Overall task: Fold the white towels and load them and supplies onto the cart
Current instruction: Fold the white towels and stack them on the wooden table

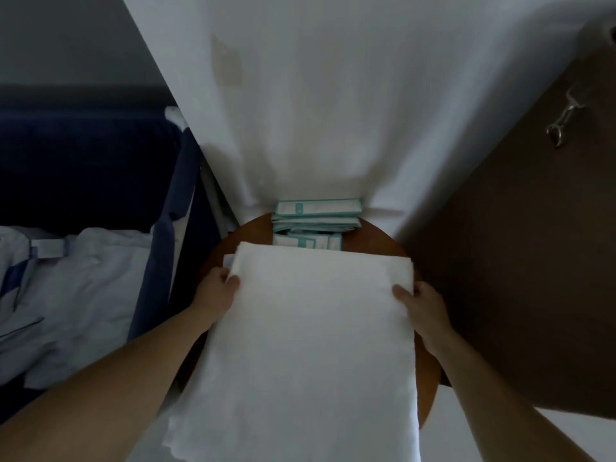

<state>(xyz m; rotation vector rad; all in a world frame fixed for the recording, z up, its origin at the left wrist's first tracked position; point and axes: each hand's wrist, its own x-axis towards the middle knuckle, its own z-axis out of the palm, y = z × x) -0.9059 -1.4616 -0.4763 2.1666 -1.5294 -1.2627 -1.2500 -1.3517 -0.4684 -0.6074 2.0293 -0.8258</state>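
A white towel (306,335) lies spread lengthwise over a round brown table (380,240), its near end hanging off the front edge. My left hand (218,290) grips the towel's left edge, thumb on top. On the opposite side my right hand (421,303) grips the right edge, also with the thumb on top. Behind the towel, at the back of the table, sits a stack of white and teal packets (316,216). The towel's far edge covers part of the lowest packets.
A dark blue fabric cart bag (160,228) stands to the left, holding crumpled pale linen (76,295). A white wall corner (316,95) rises right behind the table. A dark brown door (520,245) with a metal handle (563,120) is on the right.
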